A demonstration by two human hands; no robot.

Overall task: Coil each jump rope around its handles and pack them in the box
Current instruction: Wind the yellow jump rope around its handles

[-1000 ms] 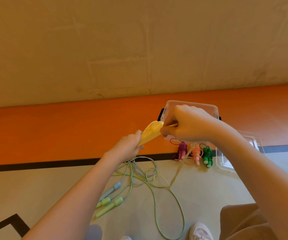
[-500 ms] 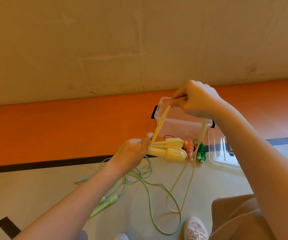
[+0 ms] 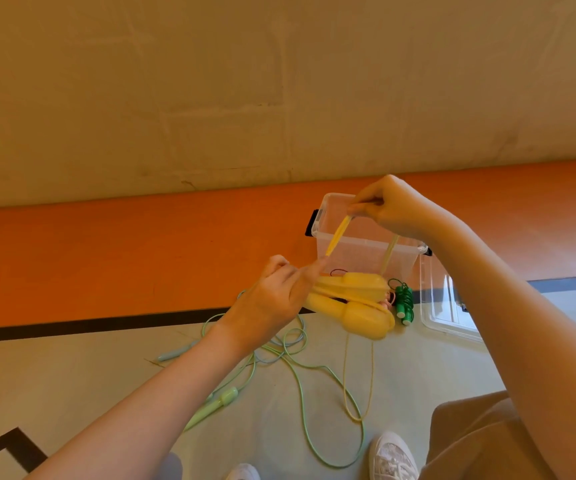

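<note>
The left hand (image 3: 272,303) clasps 2 yellow handles (image 3: 356,299) before the clear box (image 3: 366,247); the right hand (image 3: 394,206) pinches their yellow cord (image 3: 337,235). Light, limp, slippery: hold it taut.

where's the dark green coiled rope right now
In the head view it lies on the floor right of centre: the dark green coiled rope, just in front of the clear box, beside the yellow handles.
</note>
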